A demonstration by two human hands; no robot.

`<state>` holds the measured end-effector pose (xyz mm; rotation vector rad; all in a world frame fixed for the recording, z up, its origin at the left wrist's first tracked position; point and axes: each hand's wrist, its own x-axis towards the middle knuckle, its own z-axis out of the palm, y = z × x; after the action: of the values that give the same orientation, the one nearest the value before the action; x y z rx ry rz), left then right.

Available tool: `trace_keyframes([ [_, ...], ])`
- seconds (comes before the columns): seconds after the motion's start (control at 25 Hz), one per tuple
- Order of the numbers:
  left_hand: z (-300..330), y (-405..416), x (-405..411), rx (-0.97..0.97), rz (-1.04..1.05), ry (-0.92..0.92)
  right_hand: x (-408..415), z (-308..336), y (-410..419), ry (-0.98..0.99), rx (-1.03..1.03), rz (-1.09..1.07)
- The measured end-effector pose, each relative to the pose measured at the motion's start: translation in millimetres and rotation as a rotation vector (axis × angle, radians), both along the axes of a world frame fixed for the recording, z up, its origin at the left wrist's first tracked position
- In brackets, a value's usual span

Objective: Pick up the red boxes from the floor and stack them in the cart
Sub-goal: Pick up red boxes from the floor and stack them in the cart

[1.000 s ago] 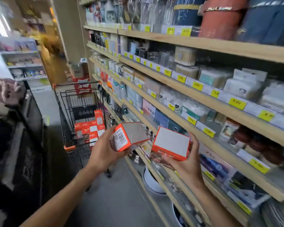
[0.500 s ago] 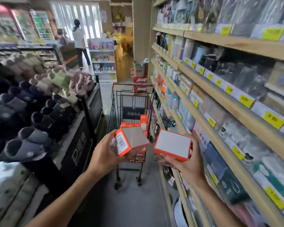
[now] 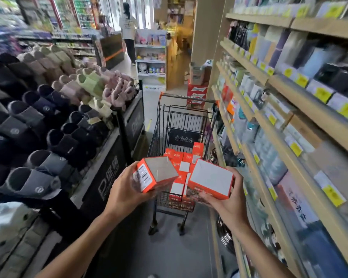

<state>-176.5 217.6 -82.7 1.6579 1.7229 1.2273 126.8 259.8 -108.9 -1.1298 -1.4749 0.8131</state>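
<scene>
My left hand (image 3: 127, 194) grips a red box (image 3: 155, 174) with a grey top and a barcode on its side. My right hand (image 3: 225, 205) holds a second red box (image 3: 210, 180) with a white top from below. Both boxes hang just in front of the near end of a black wire cart (image 3: 186, 125) with orange corners. Several red boxes (image 3: 182, 159) lie stacked inside the cart's basket, partly hidden behind the two held boxes.
A slipper display (image 3: 48, 117) on a dark stand lines the left of the aisle. Wooden shelves (image 3: 279, 117) with goods and yellow price tags run along the right. A person (image 3: 128, 31) stands far down the aisle. Grey floor (image 3: 169, 249) lies between me and the cart.
The view has swung left and forward, so the cart now sits straight ahead and closer. Both hands still hold their boxes, now nearer the cart's basket.
</scene>
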Motion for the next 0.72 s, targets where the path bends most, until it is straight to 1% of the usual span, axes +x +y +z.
trace_keyframes([
  [0.2,-17.5,103.2,-34.8,-0.081,-0.011,-0.043,-26.0,-13.0,94.0,-0.076,-0.033,-0.045],
  [0.32,-26.2,163.6,-50.8,-0.091,-0.004,-0.036,-38.4,-19.4,146.7,-0.064,-0.054,-0.086],
  [0.52,-42.7,242.1,-51.5,-0.161,0.005,-0.036,-39.0,-46.3,219.9,-0.042,-0.135,-0.149],
  [0.72,-52.7,328.7,-48.4,-0.191,0.017,-0.026,-42.4,-74.1,309.0,-0.034,-0.154,-0.186],
])
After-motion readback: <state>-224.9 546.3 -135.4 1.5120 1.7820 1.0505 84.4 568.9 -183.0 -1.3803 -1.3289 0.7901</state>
